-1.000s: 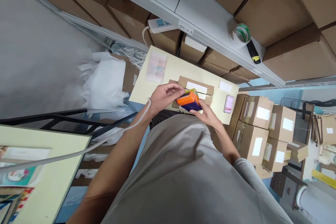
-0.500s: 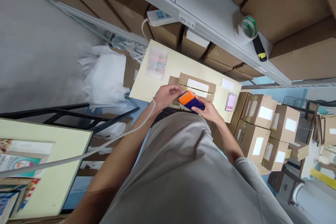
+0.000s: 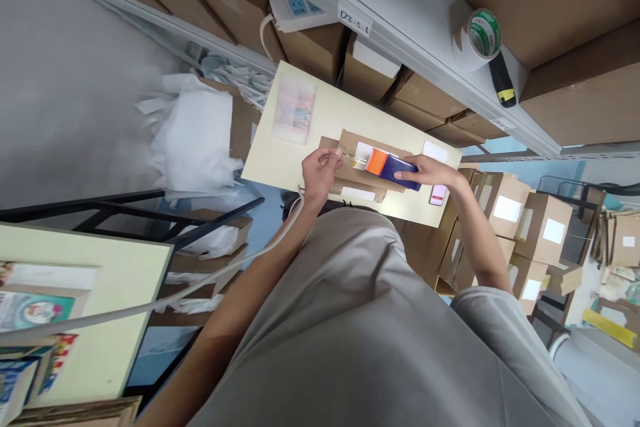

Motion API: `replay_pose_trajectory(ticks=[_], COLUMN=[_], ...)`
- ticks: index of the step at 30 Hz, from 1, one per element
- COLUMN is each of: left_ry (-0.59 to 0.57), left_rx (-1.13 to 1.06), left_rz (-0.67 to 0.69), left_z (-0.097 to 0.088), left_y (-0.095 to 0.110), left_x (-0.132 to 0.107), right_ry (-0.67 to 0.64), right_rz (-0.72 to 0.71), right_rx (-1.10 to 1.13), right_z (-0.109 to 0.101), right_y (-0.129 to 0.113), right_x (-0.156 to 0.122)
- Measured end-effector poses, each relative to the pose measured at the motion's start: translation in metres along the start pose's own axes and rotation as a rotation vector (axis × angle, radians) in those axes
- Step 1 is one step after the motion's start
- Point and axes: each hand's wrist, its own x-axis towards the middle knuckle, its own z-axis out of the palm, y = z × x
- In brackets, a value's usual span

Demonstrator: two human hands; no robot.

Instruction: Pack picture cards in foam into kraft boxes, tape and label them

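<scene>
A dark blue and orange block-shaped item [image 3: 390, 167] is gripped at its blue end by my right hand [image 3: 425, 170]. Its orange end points left. My left hand [image 3: 323, 170] is closed in a pinch on a thin shiny strip [image 3: 353, 158] that runs to the orange end; what it is made of I cannot make out. Under both hands lies a cardboard box [image 3: 345, 139] with a white label, partly hidden by the blue and orange item. The box rests on a pale yellow table [image 3: 260, 153].
A phone [image 3: 437, 195] and a pink-printed packet [image 3: 295, 110] lie on the table. Above, the shelf [image 3: 400, 33] holds a tape roll [image 3: 483, 33] and a black-handled tool [image 3: 501, 80]. A grey cable [image 3: 200, 277] crosses near my left arm. Stacked cartons [image 3: 505, 207] stand right.
My right hand has moved right and up with the blue and orange item, over the box. My left hand has moved slightly right, and a thin shiny strip now shows between the hands.
</scene>
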Motion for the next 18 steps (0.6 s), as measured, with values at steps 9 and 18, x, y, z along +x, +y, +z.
replay_pose_trajectory(ticks=[9, 18], left_ry=[0.097, 0.133], left_rx=[0.183, 0.077], left_rz=[0.109, 0.042], left_z=[-0.006, -0.005], left_y=[-0.027, -0.038], left_x=[0.019, 0.028], right_ry=[-0.139, -0.142], right_rz=[0.022, 0.096], right_rx=[0.034, -0.068], right_z=[-0.014, -0.007], right_y=[0.0, -0.016], right_x=[0.043, 0.065])
